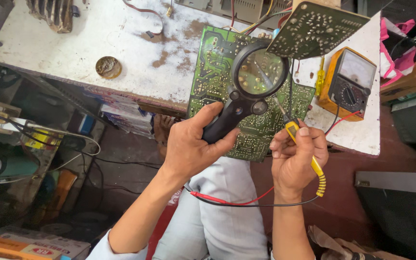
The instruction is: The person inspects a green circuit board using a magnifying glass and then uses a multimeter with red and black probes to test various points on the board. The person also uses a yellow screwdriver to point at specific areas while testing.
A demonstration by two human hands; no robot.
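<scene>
With the left hand (188, 144) clamped on the black magnifier (258, 72) over the green circuit board (217, 72) at the desk (121, 43) edge, and the right hand (297, 154) pinching the yellow probe (292, 129) — best keep the lens steady and touch one joint only.

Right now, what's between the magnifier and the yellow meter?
In the head view, the yellow probe in the right hand and a smaller raised circuit board.

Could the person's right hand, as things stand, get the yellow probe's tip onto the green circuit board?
Probably yes: the right hand holds the yellow probe just over the green circuit board, with nothing between; the magnifying glass sits beside.
</scene>
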